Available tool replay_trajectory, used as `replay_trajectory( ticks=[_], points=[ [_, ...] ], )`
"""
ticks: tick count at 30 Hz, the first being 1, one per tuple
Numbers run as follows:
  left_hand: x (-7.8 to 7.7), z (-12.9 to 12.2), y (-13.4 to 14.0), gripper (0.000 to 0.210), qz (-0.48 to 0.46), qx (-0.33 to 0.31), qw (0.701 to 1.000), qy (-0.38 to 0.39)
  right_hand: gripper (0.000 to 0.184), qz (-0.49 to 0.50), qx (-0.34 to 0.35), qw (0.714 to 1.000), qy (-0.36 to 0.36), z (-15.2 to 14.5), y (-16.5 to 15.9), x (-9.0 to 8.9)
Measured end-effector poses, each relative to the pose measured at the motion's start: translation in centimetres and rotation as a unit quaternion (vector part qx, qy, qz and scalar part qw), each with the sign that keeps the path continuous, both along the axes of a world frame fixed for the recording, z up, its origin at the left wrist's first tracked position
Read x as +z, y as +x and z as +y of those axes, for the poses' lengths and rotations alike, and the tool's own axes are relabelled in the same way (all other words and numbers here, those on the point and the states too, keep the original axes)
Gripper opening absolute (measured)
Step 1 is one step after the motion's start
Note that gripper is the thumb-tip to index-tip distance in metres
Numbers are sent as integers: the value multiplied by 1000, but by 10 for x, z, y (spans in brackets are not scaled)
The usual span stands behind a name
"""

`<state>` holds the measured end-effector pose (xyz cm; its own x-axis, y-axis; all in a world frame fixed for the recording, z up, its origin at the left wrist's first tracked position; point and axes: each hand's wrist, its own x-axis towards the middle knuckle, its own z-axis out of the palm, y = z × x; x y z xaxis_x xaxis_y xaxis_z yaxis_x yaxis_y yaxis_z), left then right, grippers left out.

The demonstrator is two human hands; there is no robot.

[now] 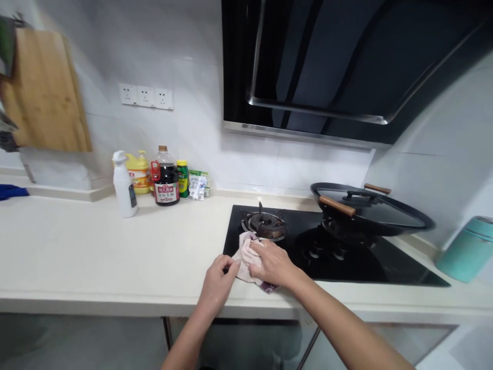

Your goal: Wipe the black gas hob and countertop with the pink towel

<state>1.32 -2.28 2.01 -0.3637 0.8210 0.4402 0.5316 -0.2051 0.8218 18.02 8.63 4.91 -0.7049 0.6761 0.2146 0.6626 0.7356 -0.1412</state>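
Note:
A pale pink cloth (245, 253) with purple patches lies bunched over the front left corner of the black glass gas stove (346, 270). My right hand (271, 262) grips it from the right, fingers curled into its folds. At the cloth's left edge, my left hand (218, 281) is closed, thumb and forefinger pinched on the border. Just behind the cloth sits the left burner (265, 224), its metal ring bare. Two control knobs (327, 251) stand on the glass to the right of my hands.
A large lidded wok (370, 208) with wooden handles covers the right burner. A white spray bottle (124, 185), soy sauce bottle (167, 180) and green bottle (183, 179) stand along the wall. A teal canister (466, 252) is far right. The range hood (308, 67) hangs above.

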Motion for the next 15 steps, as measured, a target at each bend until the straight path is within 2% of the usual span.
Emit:
replay_trajectory(
  ticks=[4, 8, 13, 15],
  points=[
    [3, -1, 2, 37, 24, 8, 1000, -14, 36, -15, -25, 999, 18, -20, 55, -7],
    [6, -2, 4, 36, 48, 9, 998, -31, 41, -15, -57, 998, -3, -33, 120, -10],
    [4, 2, 3, 36, 72, 4, 997, -34, 44, -20, -133, 989, -57, -51, 230, -14],
    [3, 5, 3, 36, 89, 1, 996, -31, 44, -30, -153, 982, -102, -61, 277, -16]
  ],
)
